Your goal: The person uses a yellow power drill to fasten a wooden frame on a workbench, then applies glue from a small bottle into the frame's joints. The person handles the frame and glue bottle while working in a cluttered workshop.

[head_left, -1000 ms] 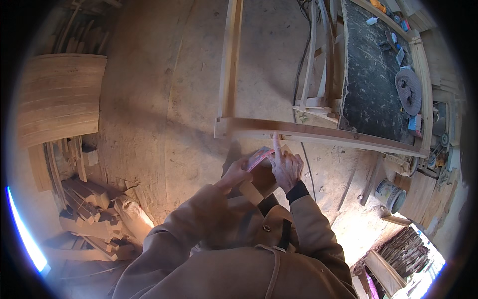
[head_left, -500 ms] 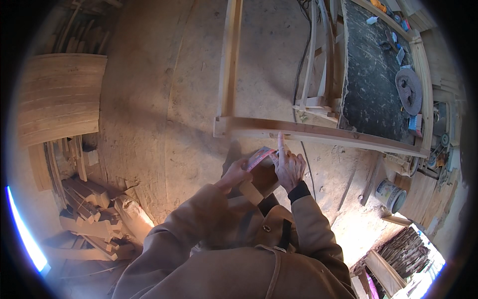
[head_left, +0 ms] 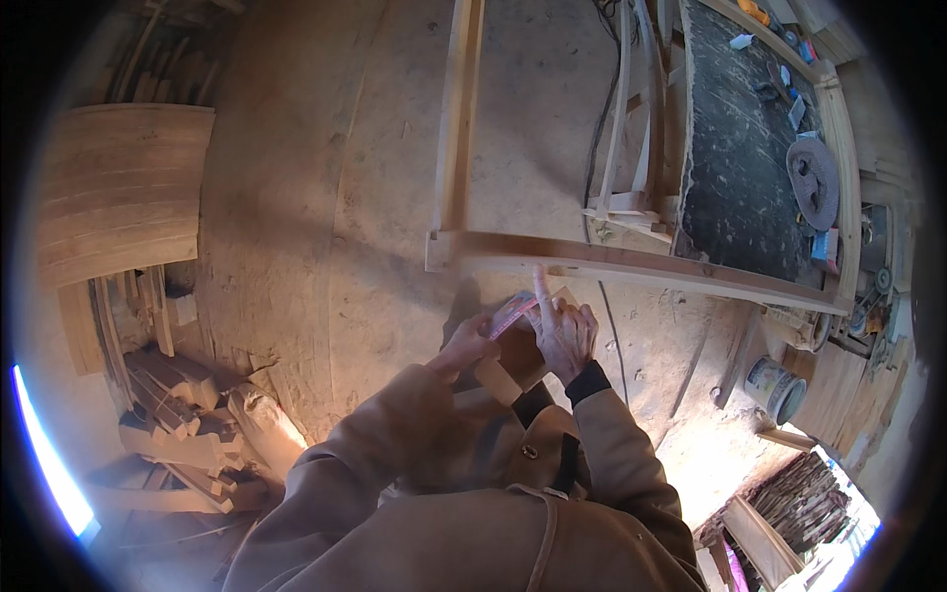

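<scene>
While the long wooden rail (head_left: 651, 263) is crossing ahead of the body, the right hand (head_left: 566, 337) is pointing its index finger towards it, the other fingers curling beside a small pinkish packet (head_left: 511, 314); I cannot tell whether they are gripping it. The left hand (head_left: 468, 348) is gripping the packet, which is sitting between the hands, short of the rail. Working well is probably meaning keeping that grip firm and the right touch light. Showing are one dark board (head_left: 742, 168), one rail, one bucket (head_left: 774, 388), two hands, one packet.
</scene>
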The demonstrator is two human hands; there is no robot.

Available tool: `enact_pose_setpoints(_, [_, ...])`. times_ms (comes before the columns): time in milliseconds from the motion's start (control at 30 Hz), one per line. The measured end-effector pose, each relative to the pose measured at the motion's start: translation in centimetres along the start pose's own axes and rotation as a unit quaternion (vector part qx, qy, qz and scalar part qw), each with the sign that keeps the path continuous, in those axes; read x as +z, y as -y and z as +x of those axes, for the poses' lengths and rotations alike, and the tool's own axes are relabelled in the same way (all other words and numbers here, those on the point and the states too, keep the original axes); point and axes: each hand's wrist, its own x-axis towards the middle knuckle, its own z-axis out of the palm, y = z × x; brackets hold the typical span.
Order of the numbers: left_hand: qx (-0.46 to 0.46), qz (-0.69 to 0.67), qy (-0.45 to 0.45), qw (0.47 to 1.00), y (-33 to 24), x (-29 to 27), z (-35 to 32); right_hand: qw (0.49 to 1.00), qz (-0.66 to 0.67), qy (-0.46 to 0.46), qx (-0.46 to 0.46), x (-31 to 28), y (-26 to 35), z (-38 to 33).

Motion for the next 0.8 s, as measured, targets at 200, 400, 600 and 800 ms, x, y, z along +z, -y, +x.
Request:
enact_pose_setpoints(200, [0.013, 0.018, -0.003, 1.0, 0.1, -0.1, 0.3, 1.0, -0.002, -0.001, 0.009, 0.7, 0.0, 0.3])
enact_pose_setpoints(400, [0.01, 0.004, -0.006, 1.0, 0.1, -0.3, 0.3, 0.998, 0.055, 0.03, 0.004, 1.1, 0.7, 1.1])
enact_pose_setpoints(600, [0.004, 0.022, -0.015, 1.0, 0.2, -0.5, 0.5, 0.997, 0.079, 0.023, -0.002, 0.5, 1.5, 1.9])
enact_pose_setpoints(800, [-0.004, 0.014, -0.014, 1.0, -0.1, -0.5, 0.6, 0.997, 0.069, 0.019, 0.017, 0.0, -0.1, 0.0])
